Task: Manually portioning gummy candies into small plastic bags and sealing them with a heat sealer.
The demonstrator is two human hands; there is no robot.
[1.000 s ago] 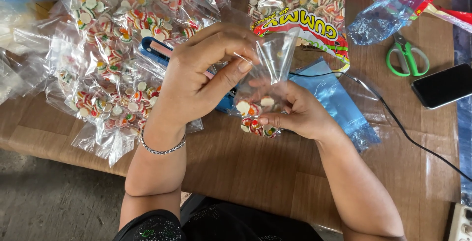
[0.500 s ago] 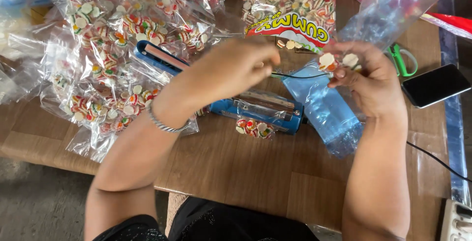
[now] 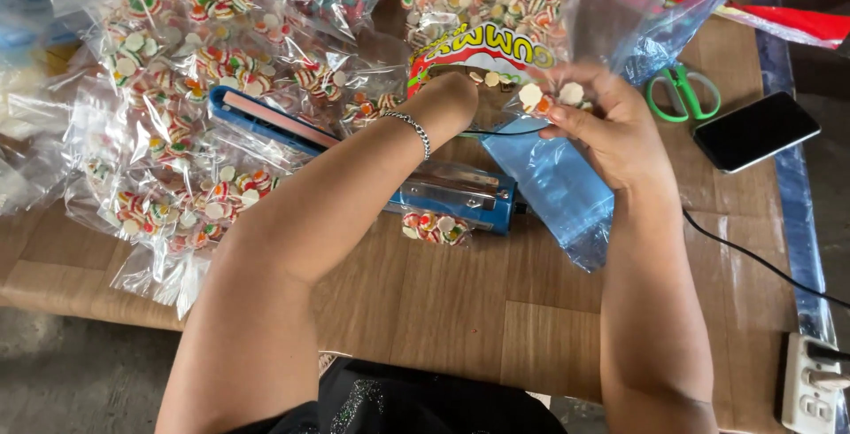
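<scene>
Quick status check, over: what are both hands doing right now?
Right hand pinches two round candies. Left hand reaches into big candy bag, fingers hidden. Blue sealer sits below.

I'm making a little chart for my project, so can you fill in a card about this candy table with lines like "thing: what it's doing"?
Left hand: reaching into the big open candy bag, fingers hidden
Right hand: pinching round candies, with a clear bag held up
Blue heat sealer: on the table, a small filled candy bag at its jaw
Filled little bags: heaped at the left
Green scissors: lying beyond the right hand
Phone: screen dark, far right
Table: wooden
</scene>
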